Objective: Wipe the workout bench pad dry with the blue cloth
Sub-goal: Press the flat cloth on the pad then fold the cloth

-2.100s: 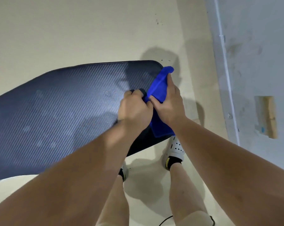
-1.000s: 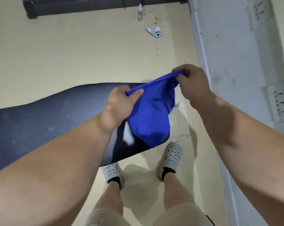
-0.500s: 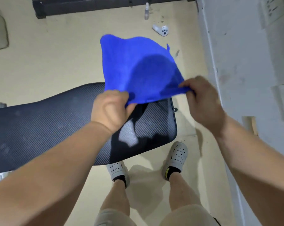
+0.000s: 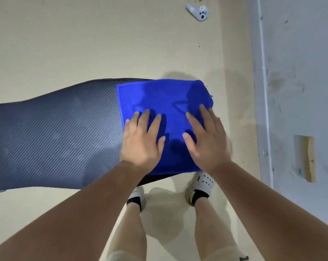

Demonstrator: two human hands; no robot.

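The dark, carbon-weave bench pad runs from the left edge to the middle of the view. A blue cloth lies spread flat over the pad's right end. My left hand presses flat on the cloth's near left part, fingers straight and spread. My right hand presses flat on the cloth's near right part, fingers straight too. Faint damp spots show on the bare pad to the left.
A pale floor surrounds the bench. A white controller lies on the floor at the far right. A grey wall with a white pipe stands close on the right. My feet in white clogs stand just below the pad's end.
The cloth was bunched, then lifted and shaken open by both hands pinching its corners. Now it lies spread on the pad's end and both hands have let go and press flat on it.
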